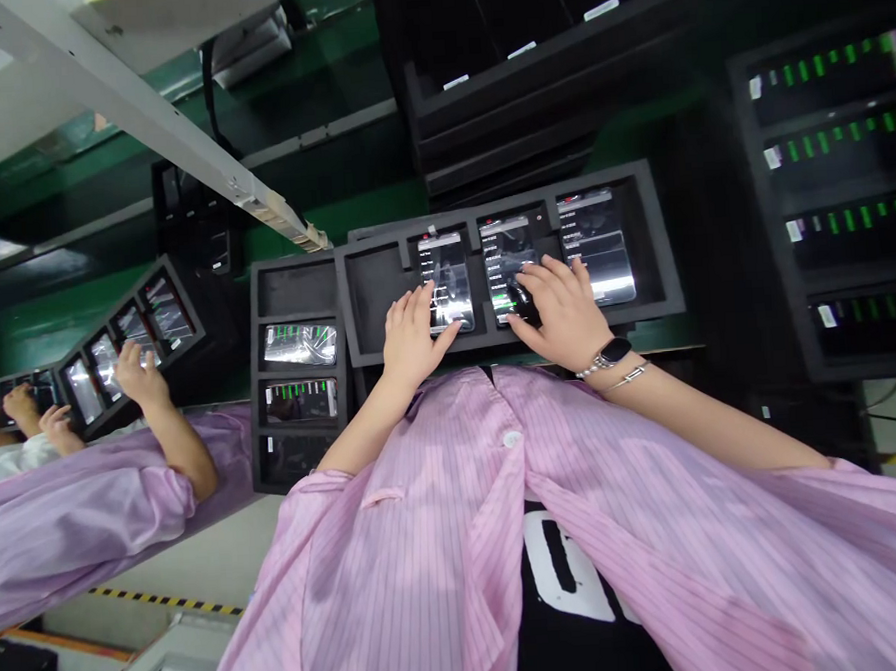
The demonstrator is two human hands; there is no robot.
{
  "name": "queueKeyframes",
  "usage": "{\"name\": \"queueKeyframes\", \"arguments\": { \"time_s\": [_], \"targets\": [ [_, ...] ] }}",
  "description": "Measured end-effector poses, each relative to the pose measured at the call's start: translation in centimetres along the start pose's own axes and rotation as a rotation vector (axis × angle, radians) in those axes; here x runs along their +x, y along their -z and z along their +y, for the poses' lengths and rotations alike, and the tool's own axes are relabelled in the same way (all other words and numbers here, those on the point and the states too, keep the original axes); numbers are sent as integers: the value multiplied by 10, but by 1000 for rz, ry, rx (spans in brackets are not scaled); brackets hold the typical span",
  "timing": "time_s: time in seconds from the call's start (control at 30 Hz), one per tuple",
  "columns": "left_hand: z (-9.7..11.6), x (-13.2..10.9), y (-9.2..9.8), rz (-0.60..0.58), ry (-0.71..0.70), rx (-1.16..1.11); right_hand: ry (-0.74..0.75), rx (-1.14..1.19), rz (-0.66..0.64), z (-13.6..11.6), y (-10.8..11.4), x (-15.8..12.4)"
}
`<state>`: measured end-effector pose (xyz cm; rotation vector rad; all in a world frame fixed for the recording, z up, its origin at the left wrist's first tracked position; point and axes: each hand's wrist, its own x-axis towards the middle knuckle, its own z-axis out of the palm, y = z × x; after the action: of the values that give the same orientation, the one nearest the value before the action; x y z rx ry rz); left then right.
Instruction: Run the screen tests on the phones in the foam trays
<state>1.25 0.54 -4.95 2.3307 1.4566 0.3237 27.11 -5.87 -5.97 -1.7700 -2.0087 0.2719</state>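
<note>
A black foam tray (670, 264) lies in front of me with three lit smartphones in its slots. My left hand (412, 339) rests at the left phone (452, 293), fingers stretched along its edge and thumb near its lower end. Over the middle phone (507, 257) is my right hand (567, 311), its fingers spread, thumb by the phone's lower edge and fingertips reaching toward the right phone (607, 252). The phones show menu lists of text. Neither hand grasps anything. The tray's far left slot has no phone in it.
Left of my tray, another tray (256, 386) holds several phones with green marks. Stacked black trays (482, 123) stand behind, and a tray of phones (769, 229) is at right. A white metal bar (158, 110) slants overhead. Co-workers' hands (141, 377) touch trays at left.
</note>
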Motion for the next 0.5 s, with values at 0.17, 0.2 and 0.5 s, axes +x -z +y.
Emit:
{"name": "queueKeyframes", "arguments": {
  "time_s": [0.17,0.2,0.5],
  "targets": [
    [-1,4,4,17,4,-55,20,-10,-23,-2,0,7],
    [-1,5,5,18,12,-71,29,-14,-28,-2,-1,9],
    [4,3,5,35,2,-41,41,8,26,0,-5,7]
  ]
}}
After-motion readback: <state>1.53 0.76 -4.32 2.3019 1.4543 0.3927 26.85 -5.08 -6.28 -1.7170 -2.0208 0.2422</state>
